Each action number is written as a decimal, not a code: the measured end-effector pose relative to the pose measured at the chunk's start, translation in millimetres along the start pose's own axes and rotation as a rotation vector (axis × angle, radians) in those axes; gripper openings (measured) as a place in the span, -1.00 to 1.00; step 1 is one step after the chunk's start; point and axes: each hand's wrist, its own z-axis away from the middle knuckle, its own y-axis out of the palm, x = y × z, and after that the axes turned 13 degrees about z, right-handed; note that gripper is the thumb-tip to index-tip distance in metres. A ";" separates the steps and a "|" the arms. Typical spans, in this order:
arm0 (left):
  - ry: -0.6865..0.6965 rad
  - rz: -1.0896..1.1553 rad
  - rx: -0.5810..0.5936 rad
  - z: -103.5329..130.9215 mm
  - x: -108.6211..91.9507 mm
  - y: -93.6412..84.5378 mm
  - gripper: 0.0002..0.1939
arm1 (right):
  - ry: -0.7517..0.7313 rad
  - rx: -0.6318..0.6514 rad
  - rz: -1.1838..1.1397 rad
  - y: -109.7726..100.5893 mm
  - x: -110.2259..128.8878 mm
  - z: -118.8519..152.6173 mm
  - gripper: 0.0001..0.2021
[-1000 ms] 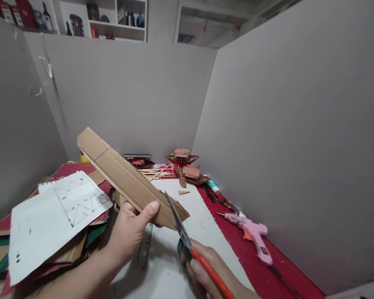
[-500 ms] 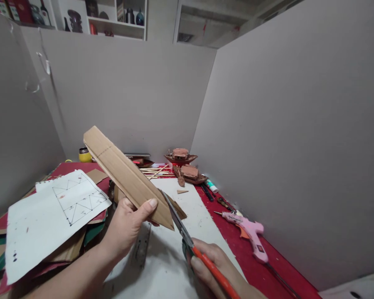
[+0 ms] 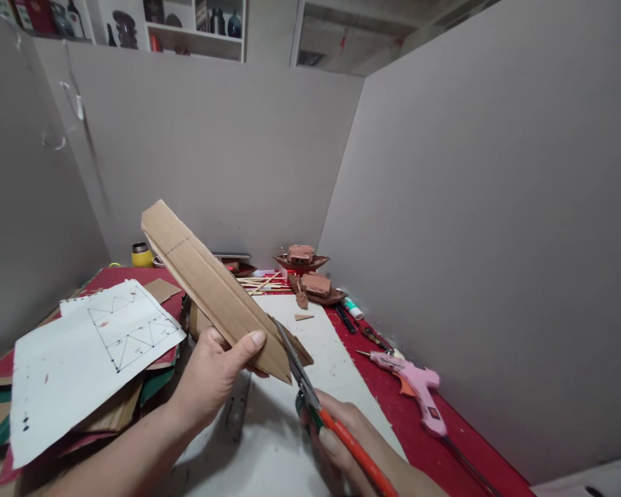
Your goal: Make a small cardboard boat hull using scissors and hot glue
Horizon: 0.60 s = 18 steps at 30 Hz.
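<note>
My left hand (image 3: 220, 369) grips a long strip of brown cardboard (image 3: 212, 283), thumb on top and fingers beneath. The strip slants up and away to the left, with a pencilled dashed line near its far end. Its near end comes to a point. My right hand (image 3: 352, 438) is closed around scissors (image 3: 305, 390) with a red-orange handle; a dark green part shows by the fingers. The scissor blades lie at the strip's near right edge, where a narrow cardboard piece (image 3: 301, 348) sticks out beyond them.
A paper sheet with a zigzag drawing (image 3: 98, 366) tops stacked cardboard at left. At right lies a pink glue gun (image 3: 417, 383) on the red surface. Model boats (image 3: 315, 286), thin sticks (image 3: 263, 283) and a yellow jar (image 3: 141, 255) stand behind. Grey panels enclose the table.
The scissor handles have drawn closer together, and the green part has shifted slightly left. The cardboard strip is tilted a little higher at its far end.
</note>
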 end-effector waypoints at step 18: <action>-0.079 0.040 0.030 -4.5 -1.2 -1.9 -0.70 | 0.037 -0.111 -0.114 19.2 -1.0 0.0 -0.56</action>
